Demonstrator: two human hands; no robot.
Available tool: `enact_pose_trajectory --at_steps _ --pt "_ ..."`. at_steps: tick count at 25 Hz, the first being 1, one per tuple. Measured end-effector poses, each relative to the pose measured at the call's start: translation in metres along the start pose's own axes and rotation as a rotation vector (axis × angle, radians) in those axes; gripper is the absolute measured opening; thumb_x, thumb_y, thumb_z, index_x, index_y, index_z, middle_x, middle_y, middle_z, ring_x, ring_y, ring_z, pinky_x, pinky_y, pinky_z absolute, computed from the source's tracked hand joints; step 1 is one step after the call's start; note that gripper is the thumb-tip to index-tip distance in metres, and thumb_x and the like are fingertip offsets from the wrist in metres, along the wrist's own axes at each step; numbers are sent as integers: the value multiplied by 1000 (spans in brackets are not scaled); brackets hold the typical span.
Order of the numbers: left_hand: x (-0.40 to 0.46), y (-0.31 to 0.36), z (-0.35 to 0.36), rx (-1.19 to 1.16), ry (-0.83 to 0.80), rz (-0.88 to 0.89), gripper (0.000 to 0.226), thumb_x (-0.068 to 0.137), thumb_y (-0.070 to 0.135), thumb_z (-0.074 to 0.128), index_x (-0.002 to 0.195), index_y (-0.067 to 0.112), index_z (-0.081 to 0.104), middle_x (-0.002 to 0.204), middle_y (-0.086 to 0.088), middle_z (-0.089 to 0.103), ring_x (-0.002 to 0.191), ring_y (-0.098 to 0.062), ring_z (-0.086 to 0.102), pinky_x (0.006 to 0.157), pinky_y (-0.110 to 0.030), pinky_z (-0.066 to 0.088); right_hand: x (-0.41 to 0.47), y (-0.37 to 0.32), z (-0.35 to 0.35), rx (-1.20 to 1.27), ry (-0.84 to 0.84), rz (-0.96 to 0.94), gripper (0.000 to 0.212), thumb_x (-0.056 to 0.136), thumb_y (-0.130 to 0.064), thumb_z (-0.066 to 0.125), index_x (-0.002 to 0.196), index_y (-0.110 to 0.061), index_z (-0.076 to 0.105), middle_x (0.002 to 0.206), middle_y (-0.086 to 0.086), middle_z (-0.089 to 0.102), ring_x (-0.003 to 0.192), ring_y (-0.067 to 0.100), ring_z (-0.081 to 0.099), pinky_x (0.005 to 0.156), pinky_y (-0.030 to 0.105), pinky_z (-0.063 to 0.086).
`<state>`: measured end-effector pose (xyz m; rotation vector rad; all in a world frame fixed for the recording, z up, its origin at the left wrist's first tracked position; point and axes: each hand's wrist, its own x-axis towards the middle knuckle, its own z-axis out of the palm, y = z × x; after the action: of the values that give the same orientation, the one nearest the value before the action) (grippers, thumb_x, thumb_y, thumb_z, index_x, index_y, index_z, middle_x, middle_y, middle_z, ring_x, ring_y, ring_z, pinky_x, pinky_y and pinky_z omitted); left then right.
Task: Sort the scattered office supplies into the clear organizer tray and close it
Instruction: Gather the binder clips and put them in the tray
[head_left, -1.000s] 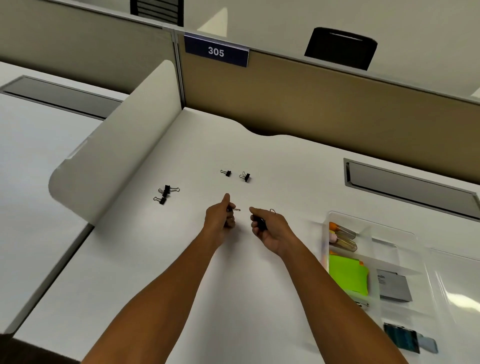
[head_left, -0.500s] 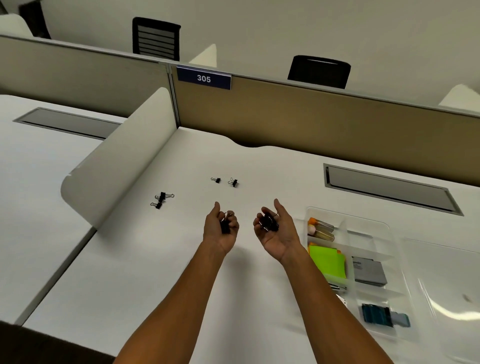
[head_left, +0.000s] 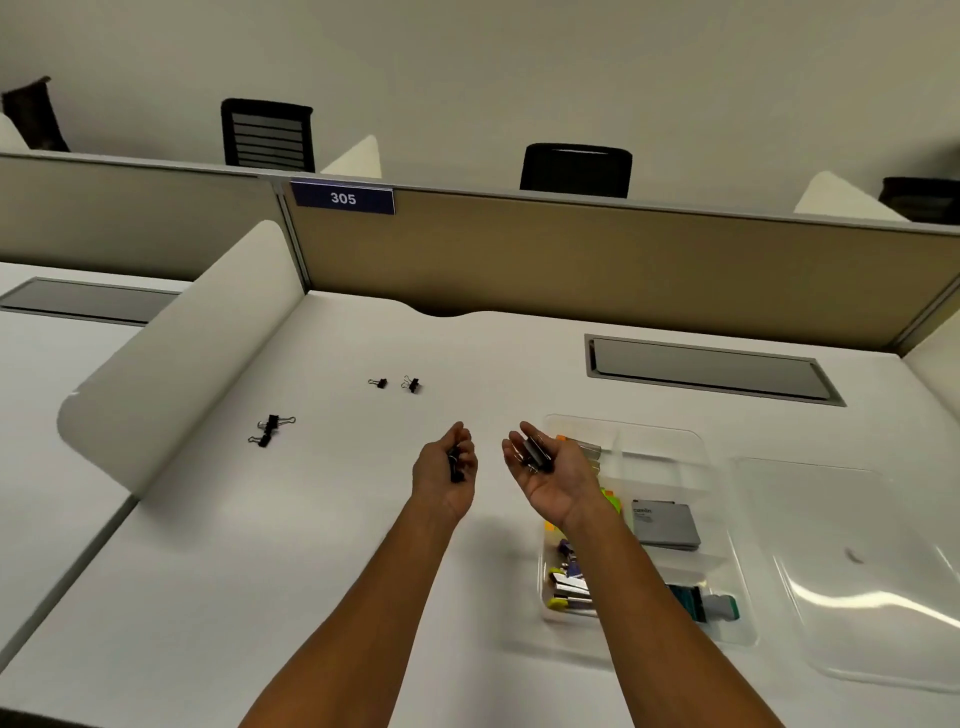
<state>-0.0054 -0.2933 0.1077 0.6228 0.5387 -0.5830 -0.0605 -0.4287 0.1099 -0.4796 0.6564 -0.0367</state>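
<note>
Several black binder clips lie loose on the white desk: two small ones far ahead (head_left: 381, 383) (head_left: 413, 384) and a pair to the left (head_left: 272, 422) (head_left: 262, 440). My left hand (head_left: 444, 475) is turned palm-in with its fingers curled round a black binder clip (head_left: 456, 466). My right hand (head_left: 550, 470) is palm up with black binder clips (head_left: 537, 452) lying in its loosely cupped palm, just at the left edge of the clear organizer tray (head_left: 649, 428). The tray holds green sticky notes (head_left: 612, 501), a grey box (head_left: 666, 522), coloured clips (head_left: 569, 582) and a teal item (head_left: 714, 605).
The tray's clear lid (head_left: 862, 577) lies flat on the desk right of the tray. A curved white side divider (head_left: 171, 353) bounds the desk on the left, a beige partition (head_left: 571, 260) at the back. A grey cable hatch (head_left: 711, 369) sits behind the tray.
Both hands lifted off the desk with clips and turned, the right one palm up. They shifted right toward the tray as the view tilted up.
</note>
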Motion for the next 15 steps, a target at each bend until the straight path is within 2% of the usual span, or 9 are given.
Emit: enact_pose_trajectory --at_steps 3,5,7,9,12,15 --pt "0 -24 19 -7 32 11 13 96 -1 44 99 5 56 83 -13 60 57 -14 55 43 -15 48 -8 -21 -19 26 23 -24 20 96 -6 50 107 3 64 102 21 64 90 34 65 66 36 62" --pt "3 -40 33 -9 54 20 15 96 -4 37 93 5 49 85 -18 59 63 -19 55 43 -18 50 -10 -36 -31 44 48 -49 19 96 -5 47 101 3 63 97 21 65 86 33 65 63 35 62" --pt "9 -55 45 5 47 -13 11 95 -4 38 96 1 49 85 -19 59 65 -21 55 43 -20 51 -10 -51 -43 56 77 -75 18 94 -2 45 95 5 62 91 21 64 81 32 64 64 34 62" --pt "16 -71 56 78 40 -55 10 93 -2 41 96 0 50 80 -16 56 64 -20 54 43 -21 49 -10 -65 -53 68 108 -99 14 91 1 48 91 5 61 87 19 63 77 30 64 70 35 60" --pt "25 -96 77 211 57 -56 12 86 -2 36 84 3 47 73 -12 50 59 -18 48 47 -23 44 -8 -86 -68 93 168 -123 8 89 1 52 88 2 59 86 17 60 78 27 59 84 40 55" --pt "39 -117 91 276 91 -92 9 87 2 38 81 4 45 72 -10 45 59 -19 45 55 -28 44 -6 -105 -80 133 222 -154 9 92 -4 50 91 1 57 89 16 55 80 25 55 88 42 53"
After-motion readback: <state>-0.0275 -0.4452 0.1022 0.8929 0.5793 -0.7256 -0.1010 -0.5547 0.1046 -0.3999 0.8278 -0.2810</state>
